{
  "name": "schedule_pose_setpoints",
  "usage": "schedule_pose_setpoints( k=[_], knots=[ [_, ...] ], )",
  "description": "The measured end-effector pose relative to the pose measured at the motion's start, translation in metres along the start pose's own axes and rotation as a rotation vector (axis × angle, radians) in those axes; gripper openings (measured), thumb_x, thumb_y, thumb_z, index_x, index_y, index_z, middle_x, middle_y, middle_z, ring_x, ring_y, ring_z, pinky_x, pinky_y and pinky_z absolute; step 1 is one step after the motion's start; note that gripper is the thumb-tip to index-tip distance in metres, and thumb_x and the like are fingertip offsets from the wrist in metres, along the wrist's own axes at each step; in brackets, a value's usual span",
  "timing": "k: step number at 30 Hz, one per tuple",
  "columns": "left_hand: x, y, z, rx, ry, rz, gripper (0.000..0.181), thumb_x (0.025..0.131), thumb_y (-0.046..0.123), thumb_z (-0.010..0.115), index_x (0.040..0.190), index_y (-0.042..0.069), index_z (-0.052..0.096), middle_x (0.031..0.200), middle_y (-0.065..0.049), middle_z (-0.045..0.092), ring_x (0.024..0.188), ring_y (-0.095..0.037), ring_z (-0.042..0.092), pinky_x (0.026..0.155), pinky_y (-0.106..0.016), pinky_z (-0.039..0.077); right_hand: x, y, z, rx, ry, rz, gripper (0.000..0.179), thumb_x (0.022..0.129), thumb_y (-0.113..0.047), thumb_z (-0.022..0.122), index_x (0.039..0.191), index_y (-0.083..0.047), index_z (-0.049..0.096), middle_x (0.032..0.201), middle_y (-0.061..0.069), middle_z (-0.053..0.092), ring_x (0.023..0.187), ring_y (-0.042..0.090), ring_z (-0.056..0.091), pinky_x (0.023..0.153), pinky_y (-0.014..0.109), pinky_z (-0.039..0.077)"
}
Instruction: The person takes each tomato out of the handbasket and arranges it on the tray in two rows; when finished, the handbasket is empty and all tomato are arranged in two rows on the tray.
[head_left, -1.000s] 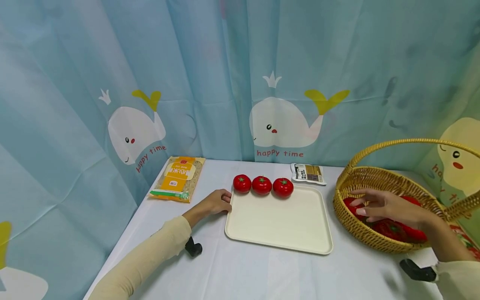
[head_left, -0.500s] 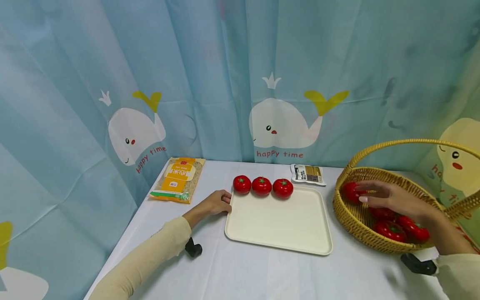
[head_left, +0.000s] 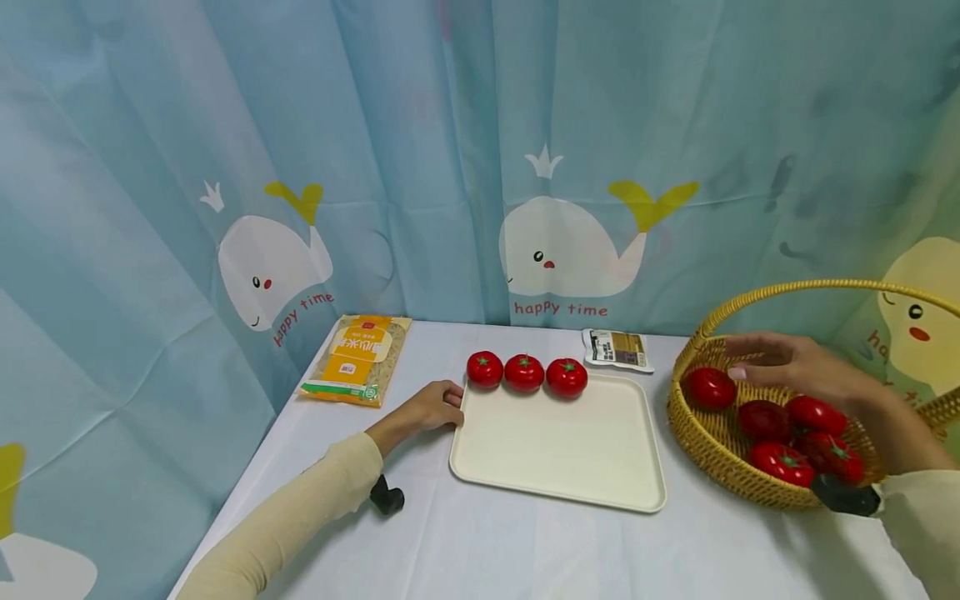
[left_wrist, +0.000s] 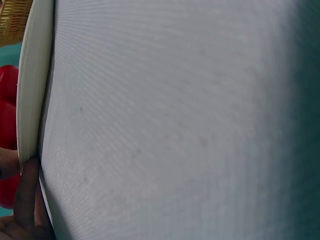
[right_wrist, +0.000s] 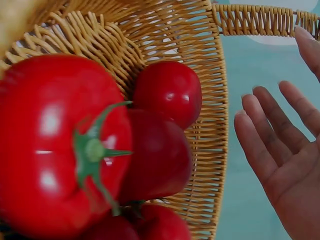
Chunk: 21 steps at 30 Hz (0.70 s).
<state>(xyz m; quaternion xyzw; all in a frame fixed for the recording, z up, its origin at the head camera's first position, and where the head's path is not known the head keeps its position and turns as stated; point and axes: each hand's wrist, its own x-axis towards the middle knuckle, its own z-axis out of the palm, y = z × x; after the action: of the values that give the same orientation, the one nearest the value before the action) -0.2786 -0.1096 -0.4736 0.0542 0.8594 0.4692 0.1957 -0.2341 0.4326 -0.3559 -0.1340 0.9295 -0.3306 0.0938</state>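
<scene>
My left hand [head_left: 431, 406] holds the left edge of the cream tray [head_left: 562, 450]; in the left wrist view, thumb and fingers pinch its rim [left_wrist: 32, 90]. Three red tomatoes stand in a row along the tray's back edge, the middle tomato [head_left: 523, 372] between two others. Over the wicker basket [head_left: 697, 429] on the right, my right hand [head_left: 810, 371] is raised with fingers extended, holding nothing. A single tomato [head_left: 711, 388] lies near its fingertips at the basket's left. Several more, among them a large tomato [right_wrist: 60, 145] with a green stem, lie toward the basket's front.
The basket's handle [head_left: 795, 285] arches above my right hand. Behind the tray lies a small packet [head_left: 617, 348]. A yellow bag of grain [head_left: 356, 358] sits at the table's back left. A blue curtain [head_left: 435, 167] hangs along the table's back edge.
The tomato at the basket's left has shifted toward the back. My right hand has lifted off it and drawn back to the right, uncovering the other tomatoes. The left hand stays put.
</scene>
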Motion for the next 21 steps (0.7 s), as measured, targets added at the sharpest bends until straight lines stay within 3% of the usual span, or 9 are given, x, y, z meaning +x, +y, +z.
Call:
schedule_pose_setpoints(
  k=[7,17,21],
  knots=[
    [0.001,-0.003,0.001,0.01,-0.003,-0.001,0.047,0.074,0.004,0.073,0.119,0.0,0.06,0.099,-0.008,0.061,0.086,-0.016,0.057,0.074,-0.024,0.053,0.014,-0.001,-0.003,0.009,-0.021,0.007,0.053,0.099,-0.027,0.062,0.143,-0.001,0.047,0.133,0.015,0.06,0.102,-0.009,0.057,0.079,0.023,0.053],
    [0.001,0.0,0.002,0.019,0.0,-0.006,0.047,0.075,0.004,0.073,0.12,0.0,0.059,0.1,-0.008,0.06,0.087,-0.017,0.057,0.074,-0.025,0.054,0.029,0.016,-0.001,0.025,-0.058,0.009,0.05,0.098,-0.024,0.063,0.14,0.001,0.049,0.131,0.015,0.06,0.101,-0.009,0.056,0.079,0.021,0.053],
    [0.0,0.002,0.001,0.021,0.005,-0.019,0.047,0.076,0.004,0.073,0.12,0.001,0.059,0.1,-0.008,0.06,0.087,-0.016,0.057,0.074,-0.024,0.054,0.035,0.021,0.001,0.047,-0.104,0.033,0.055,0.099,-0.025,0.062,0.144,0.002,0.044,0.136,0.021,0.056,0.101,-0.012,0.055,0.08,0.022,0.054]
  ],
)
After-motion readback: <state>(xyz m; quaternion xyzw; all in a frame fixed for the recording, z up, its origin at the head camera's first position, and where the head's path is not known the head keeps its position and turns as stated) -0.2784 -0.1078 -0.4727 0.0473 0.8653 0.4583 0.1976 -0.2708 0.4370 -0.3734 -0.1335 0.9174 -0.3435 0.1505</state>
